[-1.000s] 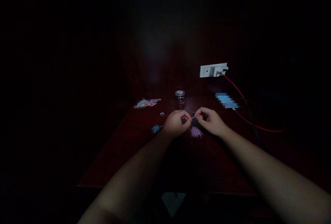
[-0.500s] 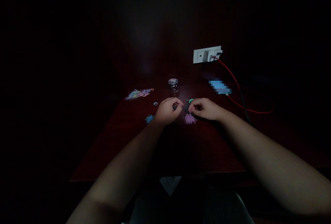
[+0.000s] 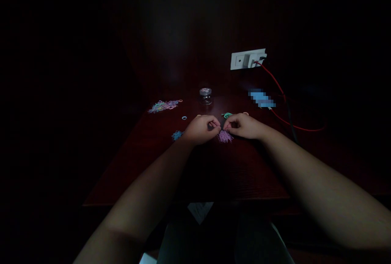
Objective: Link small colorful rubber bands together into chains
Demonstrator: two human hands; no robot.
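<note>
The scene is very dark. My left hand (image 3: pixel 201 129) and my right hand (image 3: pixel 242 126) rest close together on a dark red wooden table (image 3: pixel 214 174), each with fingers pinched. Between them lies a small pile of purple rubber bands (image 3: pixel 225 136), just under the fingertips. What each pinch holds is too small and dim to name. A green band (image 3: pixel 227 115) lies just beyond my right hand. A small blue pile of bands (image 3: pixel 176 135) sits left of my left hand.
A heap of mixed pastel bands (image 3: pixel 163 105) and a single blue ring (image 3: pixel 184 117) lie at the back left. A small clear jar (image 3: pixel 205 95) stands behind the hands. A white wall socket (image 3: pixel 247 59) feeds a red cable (image 3: pixel 284 109) at the right.
Both hands came down from a raised pinch to the table beside the purple pile. The view shifted, so everything sits a little higher in the frame.
</note>
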